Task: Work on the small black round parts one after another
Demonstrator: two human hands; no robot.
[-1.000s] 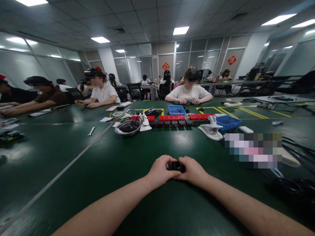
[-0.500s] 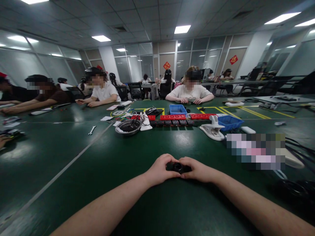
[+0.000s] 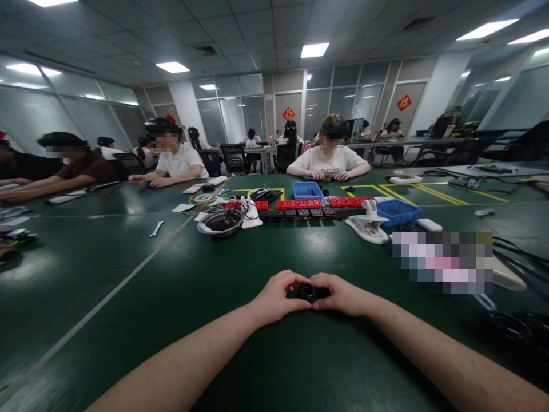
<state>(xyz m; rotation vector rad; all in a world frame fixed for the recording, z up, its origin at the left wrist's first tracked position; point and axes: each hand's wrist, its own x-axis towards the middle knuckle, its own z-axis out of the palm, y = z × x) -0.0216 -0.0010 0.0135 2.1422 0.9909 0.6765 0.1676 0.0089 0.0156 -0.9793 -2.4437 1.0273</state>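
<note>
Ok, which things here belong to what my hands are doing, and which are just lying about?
In use:
- left hand
- right hand
- black ringed part, held between them

Apparently lying about:
- wrench
- metal bowl
- white clip
- right-side blue tray

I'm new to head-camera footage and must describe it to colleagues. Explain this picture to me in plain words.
There is no machine here: these are a person's own bare hands, seen by a camera worn on that person's head, looking forward and down. The left hand and right hand together hold a small black round part between thumbs and fingers. On the green table lie a wrench, a metal bowl, a white clip stand and blue trays. Other people sit around.
</note>
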